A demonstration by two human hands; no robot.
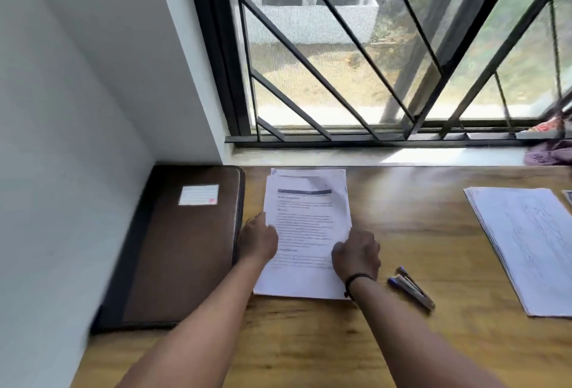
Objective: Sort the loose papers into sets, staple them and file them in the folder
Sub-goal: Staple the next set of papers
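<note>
A stack of printed white papers (305, 208) lies on the wooden table (418, 217) in front of me, its sheets slightly uneven at the top. My left hand (258, 240) rests on the stack's left edge, fingers touching the top sheet. My right hand (356, 254) lies on the stack's lower right, fingers curled at the paper's right edge. A closed brown folder (185, 248) with a white label lies flat to the left of the stack. A blue and silver stapler (410, 287) sits on the table just right of my right hand.
A second pile of white papers (526, 245) lies at the right edge of the table. A window with a dark metal grille (371, 78) runs along the far side. Purple cloth (551, 152) lies on the sill at the right. A white wall (62, 109) borders the left.
</note>
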